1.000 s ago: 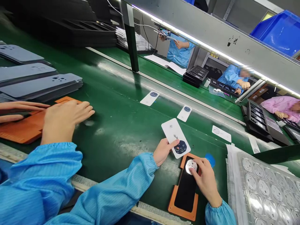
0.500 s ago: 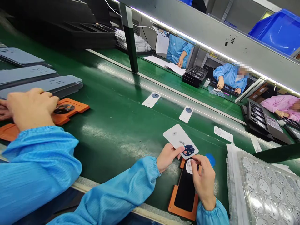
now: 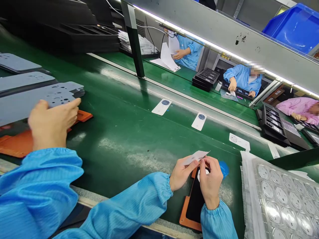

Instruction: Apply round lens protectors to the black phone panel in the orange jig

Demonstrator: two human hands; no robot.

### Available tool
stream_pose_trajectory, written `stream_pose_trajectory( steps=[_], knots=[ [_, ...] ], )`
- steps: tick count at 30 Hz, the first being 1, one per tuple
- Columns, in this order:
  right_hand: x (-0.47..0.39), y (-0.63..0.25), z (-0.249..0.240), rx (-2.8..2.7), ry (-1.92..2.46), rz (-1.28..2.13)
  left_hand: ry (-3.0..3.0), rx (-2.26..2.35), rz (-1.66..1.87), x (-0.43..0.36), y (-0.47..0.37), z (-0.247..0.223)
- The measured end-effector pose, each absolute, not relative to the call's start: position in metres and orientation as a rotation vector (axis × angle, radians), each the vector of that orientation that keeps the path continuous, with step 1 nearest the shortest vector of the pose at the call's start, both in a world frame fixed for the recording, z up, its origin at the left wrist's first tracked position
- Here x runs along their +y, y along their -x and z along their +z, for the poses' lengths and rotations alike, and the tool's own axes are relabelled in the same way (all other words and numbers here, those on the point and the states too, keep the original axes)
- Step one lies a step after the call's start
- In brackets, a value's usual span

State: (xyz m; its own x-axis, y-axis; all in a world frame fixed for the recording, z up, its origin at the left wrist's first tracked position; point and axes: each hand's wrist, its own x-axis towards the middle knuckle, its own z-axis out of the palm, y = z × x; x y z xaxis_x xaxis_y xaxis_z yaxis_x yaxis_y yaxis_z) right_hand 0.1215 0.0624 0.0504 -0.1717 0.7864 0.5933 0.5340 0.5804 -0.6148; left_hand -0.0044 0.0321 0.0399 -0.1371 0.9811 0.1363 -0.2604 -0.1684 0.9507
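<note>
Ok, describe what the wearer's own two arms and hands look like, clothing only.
Both hands are bare, with no gloves, rings or watch visible. The left hand and right hand come out of bright blue, smooth smock sleeves, each gathered at an elasticated cuff at the wrist. No markings or labels show on the sleeves.

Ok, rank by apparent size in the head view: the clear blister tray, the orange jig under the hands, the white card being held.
1. clear blister tray
2. orange jig, partly hidden by hands
3. white card, seen nearly edge-on, so unsure

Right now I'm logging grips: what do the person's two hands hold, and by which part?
Both hands, left hand and right hand, pinch the white card by its near edge, above the orange jig.
</note>
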Motion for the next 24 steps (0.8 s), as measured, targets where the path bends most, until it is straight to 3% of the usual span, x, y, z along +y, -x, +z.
stream_pose_trajectory(
  steps=[20,24],
  knots=[
    [0.0648,-0.116,0.0503,-1.768,1.05,0.324,-1.395,1.096,1.557,0.0249,0.0006,0.0388],
    [0.0709,-0.1231,0.0486,-1.814,1.265,0.269,-1.295,1.143,1.509,0.0263,-0.0038,0.0337]
  ],
)
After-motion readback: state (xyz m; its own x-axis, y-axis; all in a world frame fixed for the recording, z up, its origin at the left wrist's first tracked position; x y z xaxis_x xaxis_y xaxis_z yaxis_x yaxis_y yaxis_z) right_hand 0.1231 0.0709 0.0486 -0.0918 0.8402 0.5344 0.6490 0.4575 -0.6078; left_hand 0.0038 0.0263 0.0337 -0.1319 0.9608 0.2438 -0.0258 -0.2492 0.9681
